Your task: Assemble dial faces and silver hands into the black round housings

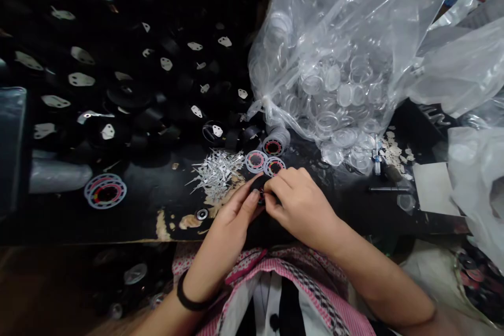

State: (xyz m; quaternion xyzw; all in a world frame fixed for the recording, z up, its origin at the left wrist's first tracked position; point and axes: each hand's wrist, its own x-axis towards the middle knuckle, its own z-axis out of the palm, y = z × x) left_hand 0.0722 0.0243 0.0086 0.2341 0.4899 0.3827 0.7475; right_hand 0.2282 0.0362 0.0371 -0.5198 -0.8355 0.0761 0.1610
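Note:
My left hand [236, 212] and my right hand [297, 202] meet at the front of a black worktable [149, 205]. Both pinch a small round black part [260, 185] between their fingertips; most of it is hidden by the fingers. Just beyond the hands lie three small dials with red and white rings [264, 159]. To their left sits a heap of thin white metal pointers [217, 170]. A black band circles my left wrist.
A big clear bag of transparent round covers [338, 73] fills the right rear. Many black round housings [129, 94] pile up at the left rear. A larger ringed dial [105, 190] lies at front left. More plastic bags [472, 168] crowd the right edge.

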